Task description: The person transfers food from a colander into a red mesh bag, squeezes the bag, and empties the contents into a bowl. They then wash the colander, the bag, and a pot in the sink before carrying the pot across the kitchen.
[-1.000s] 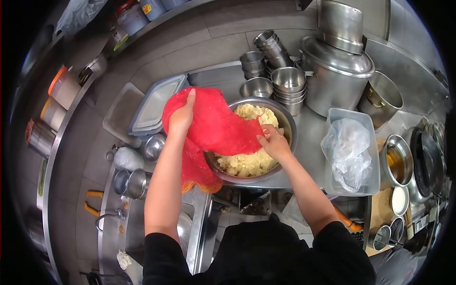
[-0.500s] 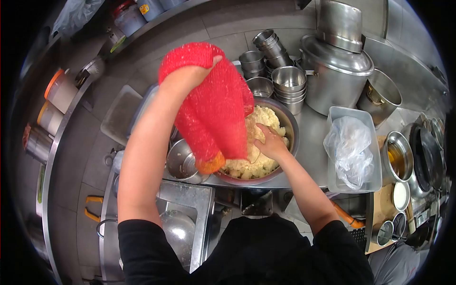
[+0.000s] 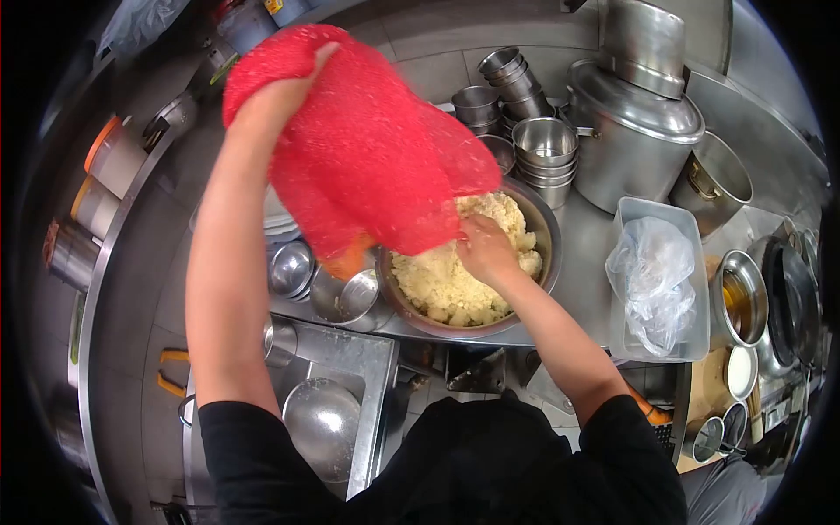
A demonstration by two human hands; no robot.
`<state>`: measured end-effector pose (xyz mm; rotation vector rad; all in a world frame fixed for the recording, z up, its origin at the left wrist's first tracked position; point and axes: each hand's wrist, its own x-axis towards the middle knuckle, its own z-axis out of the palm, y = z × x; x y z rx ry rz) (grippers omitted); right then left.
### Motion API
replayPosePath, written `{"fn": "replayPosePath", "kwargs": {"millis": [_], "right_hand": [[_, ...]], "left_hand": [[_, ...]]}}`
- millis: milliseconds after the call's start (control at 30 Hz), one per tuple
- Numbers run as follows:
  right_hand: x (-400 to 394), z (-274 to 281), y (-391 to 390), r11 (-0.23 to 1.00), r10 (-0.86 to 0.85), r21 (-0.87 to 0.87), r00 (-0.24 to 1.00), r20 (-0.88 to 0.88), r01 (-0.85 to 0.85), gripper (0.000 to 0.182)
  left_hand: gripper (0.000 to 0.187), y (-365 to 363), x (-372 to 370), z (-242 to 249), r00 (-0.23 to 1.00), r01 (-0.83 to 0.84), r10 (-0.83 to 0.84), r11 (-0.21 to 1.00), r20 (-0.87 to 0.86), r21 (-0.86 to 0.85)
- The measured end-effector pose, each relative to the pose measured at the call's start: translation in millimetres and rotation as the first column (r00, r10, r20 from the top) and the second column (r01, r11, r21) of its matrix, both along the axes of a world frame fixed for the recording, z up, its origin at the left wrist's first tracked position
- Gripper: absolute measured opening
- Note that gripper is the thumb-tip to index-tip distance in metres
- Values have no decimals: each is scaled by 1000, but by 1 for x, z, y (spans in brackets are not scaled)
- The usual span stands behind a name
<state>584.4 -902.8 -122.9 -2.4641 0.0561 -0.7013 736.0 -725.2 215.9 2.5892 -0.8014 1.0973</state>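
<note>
A red mesh bag (image 3: pixel 350 144) hangs over the left side of a wide metal bowl (image 3: pixel 551 254). My left hand (image 3: pixel 293 87) grips the bag near its upper left end. Pale yellow crumbly food (image 3: pixel 464 284) with larger lumps fills the bowl. My right hand (image 3: pixel 486 249) is over the food at the bag's lower right edge. Its fingers are bent against the red mesh, and the fingertips are partly hidden. An orange patch (image 3: pixel 348 255) shows at the bag's lower corner.
Stacked metal cups (image 3: pixel 544 144), a lidded pot (image 3: pixel 634 114) and a clear tub (image 3: pixel 704 297) holding plastic bags stand behind and right of the bowl. A sink (image 3: pixel 376 385) with a metal bowl is at the front left. Oil pot (image 3: pixel 752 328) at right.
My left hand has moved up and left, drawing the bag with it, and more food shows. My right hand has gone from spread fingers on the food to the bag's edge.
</note>
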Motion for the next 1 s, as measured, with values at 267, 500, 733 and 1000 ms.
{"fn": "replayPosePath", "kwargs": {"millis": [267,500,733,1000], "right_hand": [[68,23,72,924,260,-247,953,-157,-293,53],[71,-35,-6,792,225,-480,911,-345,-377,38],[107,-41,-38,806,457,-80,703,-544,-586,47],[30,73,114,774,633,143,765,-118,-618,51]], "left_hand": [[64,48,-52,51,933,-338,335,941,133,1],[52,133,-103,25,884,-412,453,871,112,-266],[66,243,-195,-6,581,-809,791,537,-192,-239],[63,388,-290,-81,701,-711,628,652,-338,-263]]}}
